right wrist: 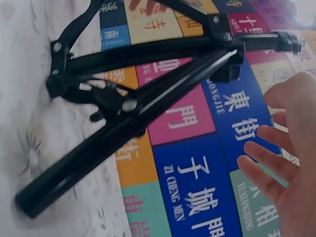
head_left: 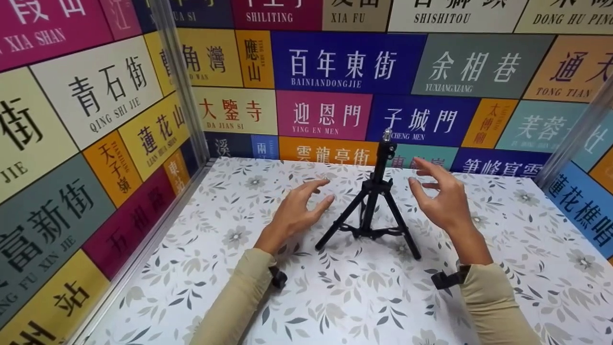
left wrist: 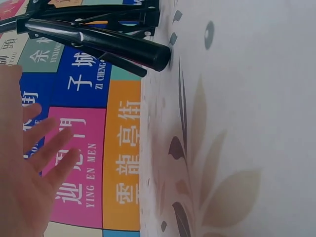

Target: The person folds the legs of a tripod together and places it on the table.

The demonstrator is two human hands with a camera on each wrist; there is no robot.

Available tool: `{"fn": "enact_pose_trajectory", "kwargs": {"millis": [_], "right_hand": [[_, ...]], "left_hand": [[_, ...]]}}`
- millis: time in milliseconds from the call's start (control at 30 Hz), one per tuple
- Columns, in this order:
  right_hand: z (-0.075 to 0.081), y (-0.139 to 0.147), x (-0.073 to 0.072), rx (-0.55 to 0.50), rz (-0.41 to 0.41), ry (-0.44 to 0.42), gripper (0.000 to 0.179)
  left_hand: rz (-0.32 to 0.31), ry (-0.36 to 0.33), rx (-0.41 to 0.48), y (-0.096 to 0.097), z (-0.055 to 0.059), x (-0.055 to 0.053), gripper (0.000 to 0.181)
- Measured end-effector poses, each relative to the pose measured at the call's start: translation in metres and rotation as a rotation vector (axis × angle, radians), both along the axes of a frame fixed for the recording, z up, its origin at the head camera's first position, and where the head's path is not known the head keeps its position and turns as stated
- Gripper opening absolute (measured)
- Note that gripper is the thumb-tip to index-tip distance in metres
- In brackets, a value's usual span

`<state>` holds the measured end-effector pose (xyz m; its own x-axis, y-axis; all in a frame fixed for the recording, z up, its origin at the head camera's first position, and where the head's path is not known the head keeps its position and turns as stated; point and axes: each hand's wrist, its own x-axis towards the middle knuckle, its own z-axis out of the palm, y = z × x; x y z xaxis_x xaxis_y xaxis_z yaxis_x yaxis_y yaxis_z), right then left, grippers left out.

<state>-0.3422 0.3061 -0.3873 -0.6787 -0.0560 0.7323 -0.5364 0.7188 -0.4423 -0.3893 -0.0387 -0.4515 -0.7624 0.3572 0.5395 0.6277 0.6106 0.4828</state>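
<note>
A small black tripod (head_left: 368, 211) stands upright on the table, its three legs spread and a silver screw tip on top. To its left, my left hand (head_left: 299, 208) hovers with loosely bent fingers, apart from the legs. My right hand (head_left: 441, 199) is raised on the other side, thumb and fingers spread around nothing. In the left wrist view, a leg (left wrist: 108, 44) of the tripod crosses above the left hand (left wrist: 29, 173). The right wrist view shows the tripod's legs and braces (right wrist: 148, 94) close by, with the right hand (right wrist: 291, 158) at the right edge.
A white cloth with grey leaves and flowers covers the table (head_left: 345, 297). Behind and at the left stand panels (head_left: 349, 62) of coloured street-name signs, with a clear corner strip (head_left: 184, 81) between them. Black straps (head_left: 450, 279) are on both wrists.
</note>
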Motion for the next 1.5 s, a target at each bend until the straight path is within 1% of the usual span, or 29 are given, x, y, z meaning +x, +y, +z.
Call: {"fn": "enact_pose_trajectory", "kwargs": {"millis": [167,233,367,533,667,767,900,1067,1167,1300,1500], "right_hand": [[0.006,-0.012,0.002,-0.021,0.052,0.051,0.051],[0.009,-0.017,0.002,-0.037,0.069,0.065,0.052],[0.015,-0.026,0.002,-0.076,0.097,0.083,0.054],[0.019,-0.035,0.002,-0.073,0.107,0.074,0.055],[0.019,-0.039,0.001,-0.064,0.093,0.071,0.054],[0.020,-0.044,0.001,-0.084,0.089,0.080,0.053],[0.028,-0.054,0.006,-0.127,0.086,0.093,0.049],[0.045,-0.069,0.017,-0.205,0.110,0.098,0.046],[0.052,-0.075,0.020,-0.247,0.135,0.109,0.045],[0.055,-0.080,0.020,-0.265,0.165,0.149,0.043],[0.054,-0.082,0.019,-0.268,0.207,0.202,0.043]], "left_hand": [[-0.219,-0.133,0.051,0.001,-0.003,0.001,0.053],[-0.284,-0.174,0.074,0.002,-0.004,0.002,0.052],[-0.355,-0.216,0.083,0.004,-0.005,0.002,0.047],[-0.427,-0.235,0.061,0.006,-0.004,0.003,0.040],[-0.465,-0.248,0.045,0.007,-0.005,0.004,0.034],[-0.487,-0.272,0.042,0.008,-0.005,0.004,0.030],[-0.506,-0.304,0.033,0.007,-0.005,0.004,0.030],[-0.500,-0.313,0.012,0.004,-0.003,0.005,0.033],[-0.494,-0.316,0.007,0.003,-0.002,0.004,0.032],[-0.488,-0.318,-0.005,0.004,-0.003,0.004,0.031],[-0.487,-0.296,-0.009,0.003,-0.004,0.003,0.032]]}}
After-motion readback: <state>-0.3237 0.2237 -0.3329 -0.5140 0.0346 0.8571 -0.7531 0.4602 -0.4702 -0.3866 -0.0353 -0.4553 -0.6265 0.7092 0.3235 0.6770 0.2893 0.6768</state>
